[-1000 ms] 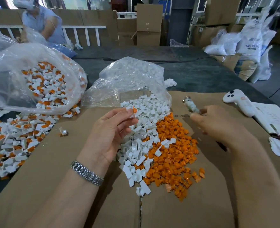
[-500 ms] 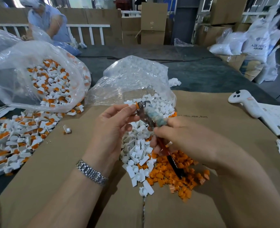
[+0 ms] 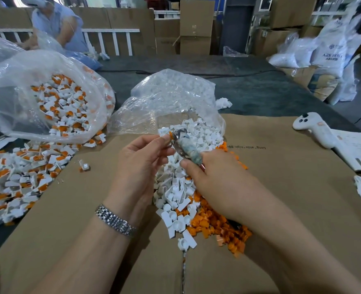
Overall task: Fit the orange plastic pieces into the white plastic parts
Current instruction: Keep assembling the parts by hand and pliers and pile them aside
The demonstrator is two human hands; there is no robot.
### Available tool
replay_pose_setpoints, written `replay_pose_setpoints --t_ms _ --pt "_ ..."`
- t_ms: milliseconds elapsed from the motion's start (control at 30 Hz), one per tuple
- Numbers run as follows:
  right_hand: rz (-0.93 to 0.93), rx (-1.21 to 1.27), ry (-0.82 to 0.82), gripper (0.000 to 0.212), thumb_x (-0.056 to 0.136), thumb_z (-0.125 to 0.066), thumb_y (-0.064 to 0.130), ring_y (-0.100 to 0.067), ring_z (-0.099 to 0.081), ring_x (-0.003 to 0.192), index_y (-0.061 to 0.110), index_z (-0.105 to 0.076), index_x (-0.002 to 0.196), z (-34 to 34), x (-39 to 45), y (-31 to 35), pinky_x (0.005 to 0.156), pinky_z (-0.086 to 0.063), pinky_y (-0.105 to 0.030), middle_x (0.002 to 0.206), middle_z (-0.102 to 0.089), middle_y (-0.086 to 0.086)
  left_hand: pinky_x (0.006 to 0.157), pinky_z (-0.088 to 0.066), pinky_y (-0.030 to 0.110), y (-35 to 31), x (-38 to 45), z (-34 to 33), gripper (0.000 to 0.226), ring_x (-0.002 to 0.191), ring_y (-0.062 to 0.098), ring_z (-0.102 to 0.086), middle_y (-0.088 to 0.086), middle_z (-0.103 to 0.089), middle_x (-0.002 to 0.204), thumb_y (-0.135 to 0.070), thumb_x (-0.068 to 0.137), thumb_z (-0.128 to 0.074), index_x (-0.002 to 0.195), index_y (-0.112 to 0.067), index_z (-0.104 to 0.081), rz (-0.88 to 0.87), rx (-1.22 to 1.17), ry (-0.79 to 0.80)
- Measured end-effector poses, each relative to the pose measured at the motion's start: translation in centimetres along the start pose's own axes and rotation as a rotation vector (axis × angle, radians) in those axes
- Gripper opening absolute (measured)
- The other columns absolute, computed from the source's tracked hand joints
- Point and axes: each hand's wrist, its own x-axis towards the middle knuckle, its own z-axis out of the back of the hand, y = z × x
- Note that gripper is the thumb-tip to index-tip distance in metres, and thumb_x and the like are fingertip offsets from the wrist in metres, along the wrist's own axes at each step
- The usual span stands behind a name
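Observation:
My left hand (image 3: 142, 160) pinches a small white part with an orange piece (image 3: 169, 135) at its fingertips. My right hand (image 3: 213, 179) grips a pair of pliers (image 3: 185, 148) whose wrapped neck and metal jaws meet that piece. Beneath both hands a heap of loose white parts (image 3: 176, 187) spills from a clear bag, and a pile of orange pieces (image 3: 215, 223) lies to its right on the cardboard (image 3: 281, 198).
A clear bag (image 3: 48, 96) of fitted white-and-orange parts sits at the left, with more of them (image 3: 20, 175) spread below it. A white controller (image 3: 313, 128) and papers (image 3: 358, 151) lie at the right. A person works behind at the far left.
My right hand swung the pliers from the right over to my left hand's fingertips. The jaws now touch the orange piece held there.

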Motion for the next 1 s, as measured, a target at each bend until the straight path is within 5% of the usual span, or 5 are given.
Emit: replay_pose_setpoints --t_ms 167,400,567,833,1000 --pt "-0.014 0.303 0.140 0.050 0.103 -0.044 0.050 -0.022 -0.068 0.058 0.008 -0.063 0.085 0.4 0.3 -0.6 0.062 -0.060 -0.034 0.066 -0.070 -0.009 0.055 -0.052 0.016 -0.1 0.0 -0.2 0.008 0.069 0.013 -0.071 0.007 -0.076 0.078 -0.014 0.084 -0.079 0.076 -0.016 -0.078 -0.020 0.045 -0.049" --pt "-0.053 0.650 0.260 0.059 0.091 -0.048 0.061 -0.031 -0.074 0.082 0.008 -0.066 0.111 4.8 0.4 -3.5 0.075 -0.062 -0.042 0.089 -0.076 -0.011 0.059 -0.054 0.020 -0.6 -0.1 0.4 0.008 0.074 0.018 -0.072 0.009 -0.074 0.081 -0.017 0.091 -0.076 0.083 -0.015 -0.080 -0.095 0.114 -0.025" --pt "-0.228 0.084 -0.165 0.045 0.097 -0.046 0.061 -0.024 -0.066 0.073 0.019 -0.061 0.092 5.1 2.0 -6.5 0.071 -0.052 -0.039 0.084 -0.070 -0.008 0.062 -0.055 0.021 -0.4 -0.1 0.7 0.008 0.076 0.018 -0.073 0.006 -0.077 0.082 -0.022 0.091 -0.077 0.085 -0.021 -0.083 -0.123 0.230 -0.051" --pt "-0.496 -0.280 -0.140 0.046 0.092 -0.059 0.055 -0.034 -0.061 0.096 0.010 -0.065 0.098 3.0 4.7 -12.0 0.089 -0.051 -0.049 0.092 -0.061 -0.010 0.061 -0.056 0.020 -0.3 -0.2 0.5 0.010 0.074 0.019 -0.074 0.005 -0.078 0.083 -0.030 0.086 -0.079 0.086 -0.021 -0.083 -0.102 0.343 0.027" --pt "-0.351 -0.401 -0.280 0.050 0.090 -0.061 0.060 -0.030 -0.056 0.114 0.017 -0.062 0.116 3.0 4.2 -10.6 0.096 -0.049 -0.052 0.120 -0.059 -0.012 0.062 -0.056 0.020 -0.3 -0.1 0.6 0.009 0.073 0.019 -0.074 0.007 -0.077 0.080 -0.027 0.089 -0.078 0.087 -0.020 -0.083 -0.078 0.369 0.083"
